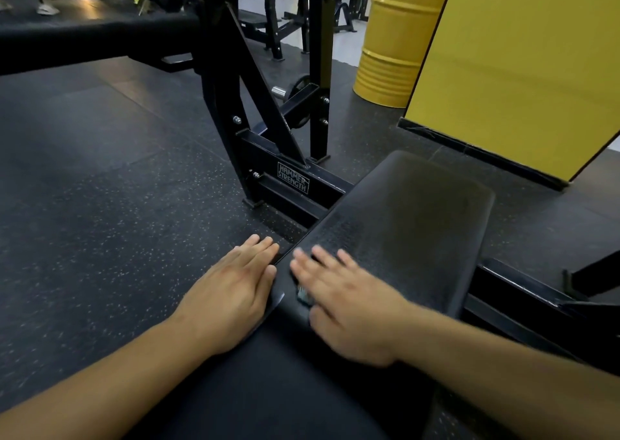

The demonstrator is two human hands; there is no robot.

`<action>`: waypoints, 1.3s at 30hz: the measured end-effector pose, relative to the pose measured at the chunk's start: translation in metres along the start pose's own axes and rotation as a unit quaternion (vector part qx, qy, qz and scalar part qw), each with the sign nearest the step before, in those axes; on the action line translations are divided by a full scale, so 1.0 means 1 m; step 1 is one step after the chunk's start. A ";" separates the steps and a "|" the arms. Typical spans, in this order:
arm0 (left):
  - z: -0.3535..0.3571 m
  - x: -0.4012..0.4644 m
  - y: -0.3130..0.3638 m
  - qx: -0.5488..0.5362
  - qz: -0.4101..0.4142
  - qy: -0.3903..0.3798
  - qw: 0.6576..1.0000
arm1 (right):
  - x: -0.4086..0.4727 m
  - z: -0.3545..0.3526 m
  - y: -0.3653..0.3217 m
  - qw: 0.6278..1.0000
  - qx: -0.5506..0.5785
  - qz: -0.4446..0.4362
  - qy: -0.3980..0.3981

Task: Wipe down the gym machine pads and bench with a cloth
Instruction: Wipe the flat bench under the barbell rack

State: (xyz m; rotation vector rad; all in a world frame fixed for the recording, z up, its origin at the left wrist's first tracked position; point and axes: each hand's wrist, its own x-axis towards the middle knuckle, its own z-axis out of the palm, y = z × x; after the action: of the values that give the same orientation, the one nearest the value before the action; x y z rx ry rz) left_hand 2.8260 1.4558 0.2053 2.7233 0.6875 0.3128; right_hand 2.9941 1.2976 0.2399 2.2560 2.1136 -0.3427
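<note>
The black bench pad (402, 218) sits low in front of the person, the left hand (231, 288) flat on its near edge, the blurry right hand (342, 295) spread flat on top; it looks firm, heavy, not slippery.

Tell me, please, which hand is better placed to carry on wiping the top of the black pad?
The right hand, probably. It lies flat on top of the pad with a dark cloth partly showing under its fingers. The left hand rests open against the pad's side edge, with no cloth seen under it.
</note>
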 end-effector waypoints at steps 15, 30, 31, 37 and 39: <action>-0.005 0.000 0.006 -0.015 -0.023 0.010 1.000 | 0.023 0.003 -0.023 0.998 0.055 0.015 0.028; -0.008 -0.002 0.007 -0.028 -0.053 0.027 0.998 | 0.069 -0.014 0.069 0.980 0.065 0.186 0.028; -0.008 -0.003 0.007 -0.027 -0.055 0.027 0.998 | 0.064 -0.011 0.059 0.983 0.072 0.169 0.032; -0.007 -0.003 0.007 -0.020 -0.048 0.017 0.999 | -0.017 0.005 -0.026 0.997 0.073 0.041 0.006; -0.004 -0.003 0.006 -0.018 -0.044 0.011 0.999 | -0.042 0.002 -0.042 0.996 0.086 0.012 -0.015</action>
State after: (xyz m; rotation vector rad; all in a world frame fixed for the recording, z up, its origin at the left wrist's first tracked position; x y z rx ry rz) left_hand 2.8250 1.4506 0.2112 2.6509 0.7985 0.3319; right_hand 2.9496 1.2589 0.2510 2.3473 2.1153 -0.5763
